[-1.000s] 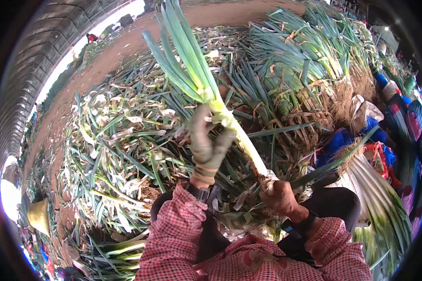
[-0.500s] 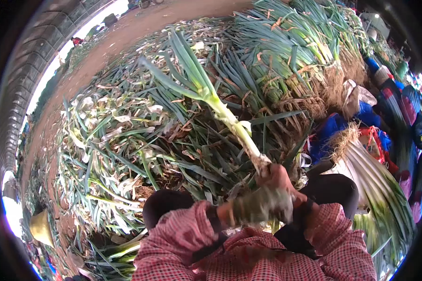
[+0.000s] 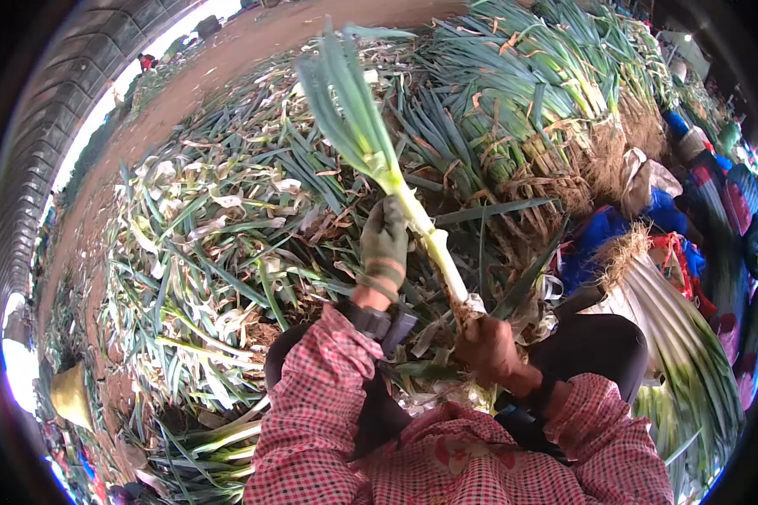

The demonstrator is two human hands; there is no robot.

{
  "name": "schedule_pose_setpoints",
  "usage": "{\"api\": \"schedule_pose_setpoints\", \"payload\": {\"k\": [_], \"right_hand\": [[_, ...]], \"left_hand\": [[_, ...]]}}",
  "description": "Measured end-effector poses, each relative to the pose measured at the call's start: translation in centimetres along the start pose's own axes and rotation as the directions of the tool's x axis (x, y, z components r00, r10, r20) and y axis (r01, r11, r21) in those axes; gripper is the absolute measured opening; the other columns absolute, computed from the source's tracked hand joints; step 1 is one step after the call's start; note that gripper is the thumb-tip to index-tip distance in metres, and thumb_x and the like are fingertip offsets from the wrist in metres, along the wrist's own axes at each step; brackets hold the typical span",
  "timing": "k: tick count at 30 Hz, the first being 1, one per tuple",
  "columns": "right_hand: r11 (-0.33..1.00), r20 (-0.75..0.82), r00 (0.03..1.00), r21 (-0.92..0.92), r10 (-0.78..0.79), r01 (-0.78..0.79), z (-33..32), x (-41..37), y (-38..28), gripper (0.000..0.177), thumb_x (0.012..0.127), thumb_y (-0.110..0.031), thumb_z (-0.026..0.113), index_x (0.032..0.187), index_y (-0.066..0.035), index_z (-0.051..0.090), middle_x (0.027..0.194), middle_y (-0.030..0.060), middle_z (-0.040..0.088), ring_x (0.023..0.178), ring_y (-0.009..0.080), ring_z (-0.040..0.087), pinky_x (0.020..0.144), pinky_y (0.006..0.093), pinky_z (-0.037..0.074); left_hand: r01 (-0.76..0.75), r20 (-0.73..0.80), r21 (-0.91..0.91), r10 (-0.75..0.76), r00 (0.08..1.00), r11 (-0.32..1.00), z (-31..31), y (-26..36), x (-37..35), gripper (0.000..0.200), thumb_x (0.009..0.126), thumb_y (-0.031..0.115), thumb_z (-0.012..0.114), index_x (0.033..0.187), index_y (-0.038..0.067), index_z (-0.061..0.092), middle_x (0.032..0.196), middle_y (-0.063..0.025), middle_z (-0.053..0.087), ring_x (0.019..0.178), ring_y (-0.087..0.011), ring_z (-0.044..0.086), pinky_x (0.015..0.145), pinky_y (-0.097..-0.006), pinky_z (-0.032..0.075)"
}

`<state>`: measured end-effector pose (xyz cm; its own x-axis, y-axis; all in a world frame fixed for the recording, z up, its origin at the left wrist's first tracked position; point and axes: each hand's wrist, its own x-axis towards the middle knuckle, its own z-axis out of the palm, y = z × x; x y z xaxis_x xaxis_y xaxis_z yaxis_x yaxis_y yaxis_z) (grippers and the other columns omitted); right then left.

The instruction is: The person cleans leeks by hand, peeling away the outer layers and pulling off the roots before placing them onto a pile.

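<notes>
A large leek [image 3: 425, 229] slants up and to the left, its green leaves fanned at the top. My bare right hand [image 3: 487, 347] is closed around its root end, low in front of me. My left hand [image 3: 385, 236], in a greenish glove, is at the left side of the stalk just under the leaves. Its fingers look bent in against the stalk, but whether they grip it is hard to make out. A loose flap of outer skin hangs partway along the stalk.
Leaf scraps [image 3: 219, 219] spread to the left and ahead. Untrimmed leeks [image 3: 522, 93] are stacked at the upper right. Clean white leeks [image 3: 665, 295] lie by my right knee, near blue and red bags. A yellow container [image 3: 72, 396] stands at the lower left.
My left hand has moved from beside my right hand up and forward to the upper stalk. The leek's leafy end has swung slightly right and stands steeper.
</notes>
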<state>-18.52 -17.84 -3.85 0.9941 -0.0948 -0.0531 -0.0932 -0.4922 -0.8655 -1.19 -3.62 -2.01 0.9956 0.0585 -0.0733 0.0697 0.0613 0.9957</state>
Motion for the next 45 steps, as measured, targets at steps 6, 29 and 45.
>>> {"api": "schedule_pose_setpoints", "payload": {"k": [6,29,45], "right_hand": [[0.997,-0.034,0.997,-0.019,-0.070,0.070,0.1,0.5,-1.3,0.022,0.069,-0.011,0.064,0.083,0.003,0.053,0.068,0.0232,0.058,0.064,0.0412,0.059,0.053,0.0413,0.047],[0.915,-0.093,0.919,-0.173,-0.383,0.364,2.8,-0.2,2.0,0.033,0.066,-0.005,0.064,0.095,0.000,0.050,0.067,0.0161,0.057,0.056,0.0361,0.058,0.048,0.0393,0.046],[0.923,-0.031,0.931,-0.141,-0.365,0.357,3.1,-0.5,1.4,0.034,0.068,-0.009,0.065,0.099,0.000,0.053,0.071,0.0151,0.058,0.061,0.0321,0.061,0.053,0.0357,0.048]], "left_hand": [[-0.038,-0.056,-0.292,0.023,0.998,0.956,0.3,-0.3,0.1,0.036,0.088,0.022,0.055,0.113,-0.003,0.053,0.102,-0.0098,0.061,0.093,-0.0217,0.054,0.086,-0.0342,0.041],[-0.232,0.056,-0.120,0.240,0.969,0.965,-1.7,-5.3,1.8,0.022,0.089,0.023,0.046,0.104,0.009,0.055,0.089,-0.0046,0.059,0.078,-0.0189,0.058,0.069,-0.0323,0.049],[0.026,0.000,-0.536,-0.031,1.000,0.844,0.5,-1.6,-0.1,0.035,0.092,0.032,0.049,0.117,0.007,0.049,0.102,-0.0041,0.057,0.085,-0.0144,0.057,0.074,-0.0275,0.048]]}}
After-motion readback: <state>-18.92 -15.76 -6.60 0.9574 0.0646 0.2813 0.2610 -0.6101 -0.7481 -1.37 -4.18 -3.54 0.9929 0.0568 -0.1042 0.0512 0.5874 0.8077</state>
